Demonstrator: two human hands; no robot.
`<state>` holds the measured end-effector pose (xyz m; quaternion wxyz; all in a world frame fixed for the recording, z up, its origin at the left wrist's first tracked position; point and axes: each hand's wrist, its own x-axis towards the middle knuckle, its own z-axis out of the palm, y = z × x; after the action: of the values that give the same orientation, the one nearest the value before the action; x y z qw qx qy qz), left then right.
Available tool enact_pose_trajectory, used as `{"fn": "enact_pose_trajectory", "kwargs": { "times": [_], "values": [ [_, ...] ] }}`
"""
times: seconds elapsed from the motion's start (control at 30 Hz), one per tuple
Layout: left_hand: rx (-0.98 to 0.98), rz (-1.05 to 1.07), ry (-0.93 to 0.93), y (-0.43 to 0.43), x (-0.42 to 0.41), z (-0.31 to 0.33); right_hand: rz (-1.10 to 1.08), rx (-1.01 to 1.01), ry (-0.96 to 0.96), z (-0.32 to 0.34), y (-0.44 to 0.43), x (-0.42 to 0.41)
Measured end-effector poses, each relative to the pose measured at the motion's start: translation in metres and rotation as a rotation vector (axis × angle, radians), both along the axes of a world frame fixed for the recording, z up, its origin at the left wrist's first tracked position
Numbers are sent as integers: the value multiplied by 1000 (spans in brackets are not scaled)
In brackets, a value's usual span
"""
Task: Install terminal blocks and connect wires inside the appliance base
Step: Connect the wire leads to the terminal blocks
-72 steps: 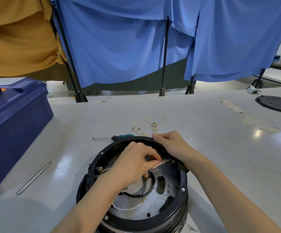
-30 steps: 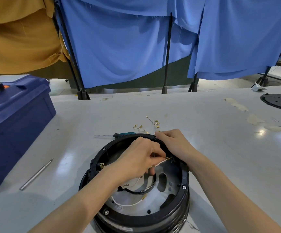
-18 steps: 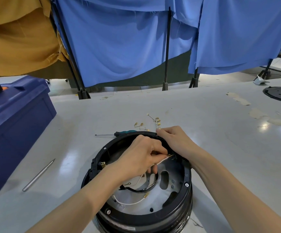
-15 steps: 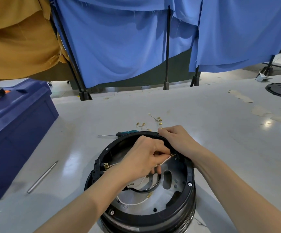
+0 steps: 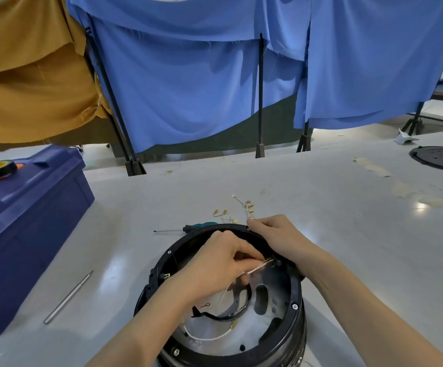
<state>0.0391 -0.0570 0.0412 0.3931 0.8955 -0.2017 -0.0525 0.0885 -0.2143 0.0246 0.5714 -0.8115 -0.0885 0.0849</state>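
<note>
The left hand (image 5: 220, 263) still pinches the wire (image 5: 258, 267) inside the base (image 5: 294, 306); the right hand (image 5: 276, 237) grips its rim; a screwdriver (image 5: 188, 229) lies behind the base.

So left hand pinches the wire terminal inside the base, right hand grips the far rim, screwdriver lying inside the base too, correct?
No. The head view shows the screwdriver lying on the table just beyond the base, not inside it. The rest stands: left hand pinches the wire terminal inside the base, right hand grips the far rim.
</note>
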Motion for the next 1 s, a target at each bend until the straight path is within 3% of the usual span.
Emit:
{"fn": "enact_pose_trajectory", "kwargs": {
  "times": [0.07,0.13,0.2,0.3,0.43,0.63,0.73,0.87,1.0],
  "values": [
    [-39,1,85,6,-2,4,29,-6,34,4,-2,-2],
    [-43,30,47,13,-3,7,65,-13,56,6,-4,-2],
    [-51,158,-106,22,-2,8,95,-11,72,8,-6,-2],
    [107,375,-335,38,3,9,148,-28,92,14,-13,-2],
    [249,414,-248,55,7,3,206,-99,109,18,-21,4],
    [179,428,-170,59,9,-1,11,-54,-4,1,-19,37],
    [161,439,-181,60,10,-4,-87,-206,-157,-11,-11,61],
    [175,466,-203,60,11,-7,-41,-489,-227,-25,-1,87],
    [180,467,-205,61,11,-9,-26,-582,-280,-33,2,98]
  ]
}}
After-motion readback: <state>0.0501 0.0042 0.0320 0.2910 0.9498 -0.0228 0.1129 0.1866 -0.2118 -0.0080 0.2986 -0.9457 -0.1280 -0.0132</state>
